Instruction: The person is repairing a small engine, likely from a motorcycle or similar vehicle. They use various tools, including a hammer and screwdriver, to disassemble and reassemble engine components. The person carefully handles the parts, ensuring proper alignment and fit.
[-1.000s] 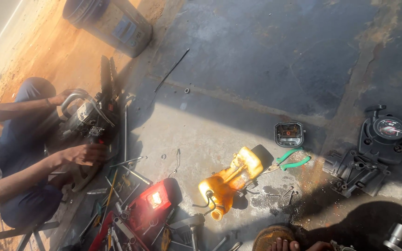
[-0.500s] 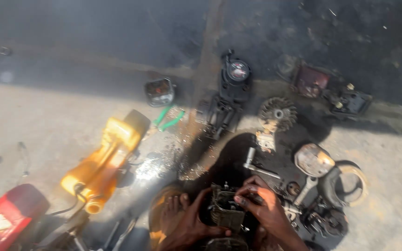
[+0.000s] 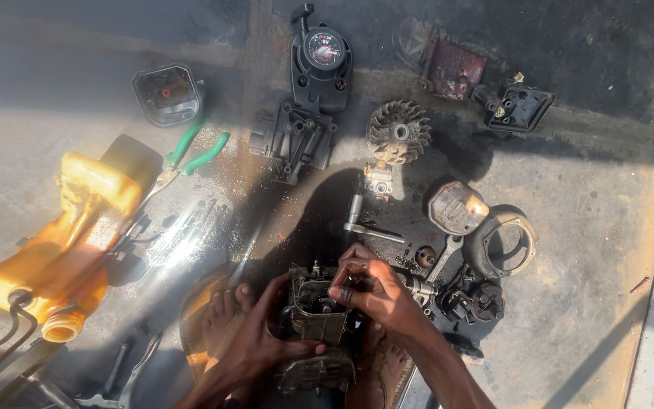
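A dark, greasy engine block stands on the concrete floor between my feet. My left hand wraps around its left side and holds it steady. My right hand rests on the block's top right edge with fingers pinched around a small part there; what the part is I cannot make out. A metal socket wrench lies just beyond my right hand.
Engine parts lie spread on the floor: a black starter cover, a black housing, a finned flywheel, a round ring. A yellow fuel tank housing and green-handled pliers lie at the left.
The view has swung right and down, from a person working at the left to my own hands on the engine block. The hands now sit higher in view.
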The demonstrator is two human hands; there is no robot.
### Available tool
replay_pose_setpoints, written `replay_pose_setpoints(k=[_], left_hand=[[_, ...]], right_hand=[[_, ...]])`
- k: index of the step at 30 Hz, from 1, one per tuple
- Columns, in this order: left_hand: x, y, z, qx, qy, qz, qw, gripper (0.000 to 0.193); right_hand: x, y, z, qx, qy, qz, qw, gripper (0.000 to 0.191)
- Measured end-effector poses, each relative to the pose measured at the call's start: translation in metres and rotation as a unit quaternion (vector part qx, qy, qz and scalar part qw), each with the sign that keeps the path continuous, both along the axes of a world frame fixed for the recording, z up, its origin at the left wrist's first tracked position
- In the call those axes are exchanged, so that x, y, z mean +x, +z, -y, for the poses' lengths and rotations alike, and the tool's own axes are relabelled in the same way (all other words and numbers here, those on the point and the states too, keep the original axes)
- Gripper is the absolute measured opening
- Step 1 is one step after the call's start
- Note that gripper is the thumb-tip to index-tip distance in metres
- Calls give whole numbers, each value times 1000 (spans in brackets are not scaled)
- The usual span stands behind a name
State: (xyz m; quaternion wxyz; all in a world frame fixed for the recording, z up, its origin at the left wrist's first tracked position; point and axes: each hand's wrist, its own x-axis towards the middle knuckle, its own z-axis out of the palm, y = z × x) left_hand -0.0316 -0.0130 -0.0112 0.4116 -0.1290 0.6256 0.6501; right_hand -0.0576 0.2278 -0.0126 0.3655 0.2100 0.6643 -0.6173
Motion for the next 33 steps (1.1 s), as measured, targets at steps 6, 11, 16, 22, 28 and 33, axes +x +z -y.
replay_pose_setpoints(k=[6,11,16,22,28,33], left_hand=[[-1,0,-3,6,-7,2,1000,117],[-2,-1,-5,-17,-42,0,999,118],[-2,-7,-7,-11,-26,-8,1000,120],[3,-10,-6,12,-20,-32,999,121],[1,-6,-7,9,-21,-32,999,122],[-1,-2,-9,-33,-55,-23,998,124]], right_hand=[[-13,13,-8,38,102,-28,994,32],[-18,37,-13,60,200,-132,969,25],[-18,38,-2,41,121,-70,989,32],[-6,30,-9,25,174,-179,968,35],[-12,32,-12,33,227,-237,944,42],[-25,43,-27,53,291,-204,933,33]])
